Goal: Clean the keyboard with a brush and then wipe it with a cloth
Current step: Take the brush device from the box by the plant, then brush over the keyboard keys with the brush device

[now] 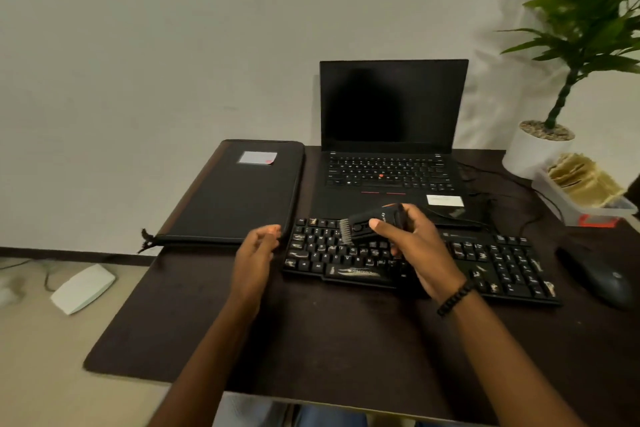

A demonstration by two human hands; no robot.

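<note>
The flat black plastic keyboard (415, 260) lies on the dark desk (311, 340), just in front of the open black laptop (391, 135). The person's right hand (412, 246) grips a small black cleaning brush with a short pale bristle row (367, 224), thumb on its near face and fingers curled round the body, bristles hanging over the keyboard's upper left keys; whether they touch the keys cannot be told. The left hand (258, 246) hovers just left of the keyboard, fingers loosely curled, holding nothing. The brushing step looks under way. The brush seems light and rigid, best held by its stubby body as now, so the soft bristles can flex between keys. The keyboard looks light enough to slide under sideways strokes, so the free hand could steady its left edge. No cloth can be made out with certainty near the keyboard
</note>
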